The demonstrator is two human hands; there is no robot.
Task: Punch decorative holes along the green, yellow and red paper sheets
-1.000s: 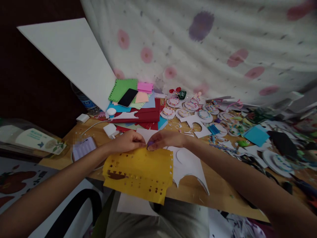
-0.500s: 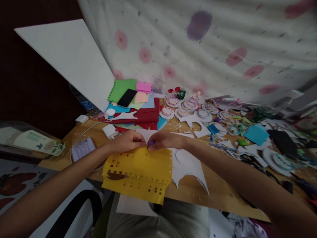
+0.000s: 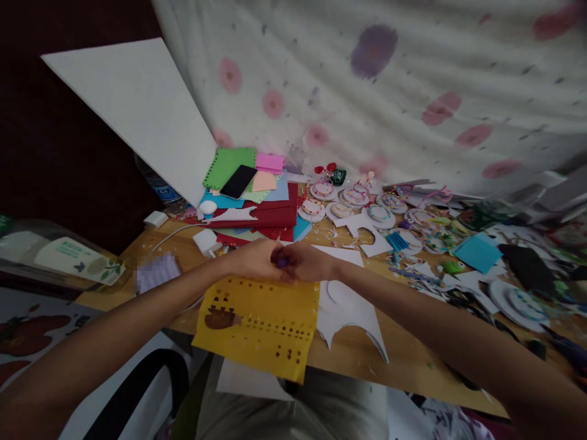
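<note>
Hands (image 3: pixel 254 261) (image 3: pixel 312 263) cup a purple object (image 3: pixel 283 261), yellow paper (image 3: pixel 266 310) overhanging the table edge (image 3: pixel 403 379).

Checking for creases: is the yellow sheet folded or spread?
Spread where visible: the yellow sheet shows one perforated face, with no overlapping flap. Left hand and right hand partly hide its top edge.

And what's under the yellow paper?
White paper sticks out past the bottom edge of the yellow paper. Whatever else is underneath is covered, so I can't tell.
</note>
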